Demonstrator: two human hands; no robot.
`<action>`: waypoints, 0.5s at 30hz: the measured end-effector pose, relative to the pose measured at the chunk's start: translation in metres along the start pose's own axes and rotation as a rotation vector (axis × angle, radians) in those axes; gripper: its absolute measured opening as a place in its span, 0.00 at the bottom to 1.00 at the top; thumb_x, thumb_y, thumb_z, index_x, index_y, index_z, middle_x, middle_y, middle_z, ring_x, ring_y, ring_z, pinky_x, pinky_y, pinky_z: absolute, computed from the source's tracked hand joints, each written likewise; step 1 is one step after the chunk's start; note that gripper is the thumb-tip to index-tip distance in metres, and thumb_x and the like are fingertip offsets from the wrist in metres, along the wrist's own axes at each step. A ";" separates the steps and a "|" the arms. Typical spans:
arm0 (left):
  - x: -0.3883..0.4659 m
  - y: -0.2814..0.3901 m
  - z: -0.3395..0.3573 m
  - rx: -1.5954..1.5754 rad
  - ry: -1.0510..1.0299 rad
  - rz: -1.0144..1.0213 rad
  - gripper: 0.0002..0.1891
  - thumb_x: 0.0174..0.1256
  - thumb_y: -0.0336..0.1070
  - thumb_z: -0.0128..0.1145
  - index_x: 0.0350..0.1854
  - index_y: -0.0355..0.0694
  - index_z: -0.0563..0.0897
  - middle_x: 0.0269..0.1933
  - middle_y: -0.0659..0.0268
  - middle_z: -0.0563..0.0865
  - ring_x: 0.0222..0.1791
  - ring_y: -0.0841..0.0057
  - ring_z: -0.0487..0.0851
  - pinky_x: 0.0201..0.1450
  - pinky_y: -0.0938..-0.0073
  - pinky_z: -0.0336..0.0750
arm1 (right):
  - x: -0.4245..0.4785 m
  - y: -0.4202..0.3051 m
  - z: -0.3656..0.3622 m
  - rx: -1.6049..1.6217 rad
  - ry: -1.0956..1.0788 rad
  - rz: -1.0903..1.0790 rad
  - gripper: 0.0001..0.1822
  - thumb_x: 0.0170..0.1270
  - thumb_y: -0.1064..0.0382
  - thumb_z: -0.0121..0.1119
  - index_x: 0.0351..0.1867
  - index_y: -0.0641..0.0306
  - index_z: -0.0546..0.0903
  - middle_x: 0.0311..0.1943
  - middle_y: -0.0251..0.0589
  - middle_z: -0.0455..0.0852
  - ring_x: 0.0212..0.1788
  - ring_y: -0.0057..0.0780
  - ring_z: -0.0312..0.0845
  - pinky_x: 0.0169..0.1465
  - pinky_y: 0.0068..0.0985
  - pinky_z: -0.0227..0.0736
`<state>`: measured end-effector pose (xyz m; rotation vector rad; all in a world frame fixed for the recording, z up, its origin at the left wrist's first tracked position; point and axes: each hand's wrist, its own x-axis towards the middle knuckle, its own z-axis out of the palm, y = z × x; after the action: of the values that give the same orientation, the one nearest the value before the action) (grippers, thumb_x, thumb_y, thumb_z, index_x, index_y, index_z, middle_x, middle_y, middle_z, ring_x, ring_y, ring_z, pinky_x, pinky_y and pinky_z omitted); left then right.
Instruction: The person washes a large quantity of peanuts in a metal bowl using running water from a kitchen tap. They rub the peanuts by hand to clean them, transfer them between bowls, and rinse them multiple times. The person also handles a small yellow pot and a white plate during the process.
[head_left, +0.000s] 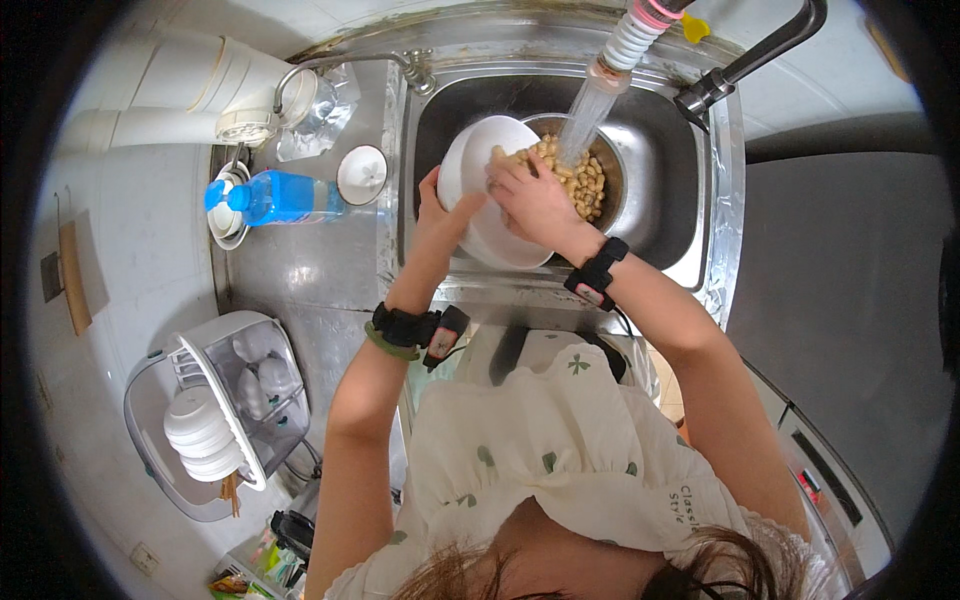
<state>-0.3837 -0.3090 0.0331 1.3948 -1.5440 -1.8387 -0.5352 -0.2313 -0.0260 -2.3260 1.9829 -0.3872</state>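
My left hand (444, 214) grips the side of a white bowl (480, 161), which is tilted over the sink towards a round metal basin. Unshelled peanuts (589, 184) lie in the metal basin (616, 169). My right hand (541, 201) reaches across the bowl's mouth, its fingers at the peanuts by the bowl's rim; whether any are held is hidden. Water pours from the white faucet extension (626, 45) onto the peanuts. Both vessels are inside the stainless steel sink (667, 225).
Left of the sink, a blue bottle (281, 199) and a small white bowl (361, 175) are on the metal counter (300, 270). A dish rack (259, 330) with stacked bowls (196, 427) stands nearer me. A lever faucet handle (709, 90) rises at the sink's back right.
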 end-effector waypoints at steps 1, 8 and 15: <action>0.000 0.000 0.001 0.014 0.002 -0.004 0.43 0.49 0.44 0.66 0.65 0.37 0.57 0.56 0.56 0.71 0.52 0.70 0.73 0.52 0.73 0.71 | -0.002 0.001 -0.002 -0.044 -0.043 0.032 0.23 0.50 0.61 0.59 0.51 0.56 0.77 0.57 0.34 0.71 0.65 0.29 0.59 0.69 0.41 0.49; 0.003 -0.007 0.002 0.046 0.027 -0.014 0.43 0.49 0.44 0.67 0.65 0.36 0.57 0.57 0.53 0.71 0.54 0.68 0.73 0.53 0.71 0.71 | -0.009 0.011 -0.011 -0.054 -0.092 0.308 0.18 0.51 0.62 0.57 0.47 0.55 0.79 0.52 0.34 0.75 0.59 0.32 0.66 0.59 0.35 0.60; 0.007 -0.012 -0.005 0.101 0.046 0.021 0.44 0.48 0.44 0.67 0.65 0.37 0.57 0.57 0.52 0.71 0.55 0.67 0.73 0.52 0.70 0.72 | -0.012 -0.007 0.006 0.130 0.206 -0.178 0.22 0.47 0.58 0.62 0.47 0.57 0.78 0.49 0.35 0.76 0.53 0.34 0.70 0.57 0.35 0.62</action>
<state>-0.3792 -0.3131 0.0197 1.4487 -1.6428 -1.7257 -0.5283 -0.2193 -0.0317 -2.4732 1.7705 -0.7714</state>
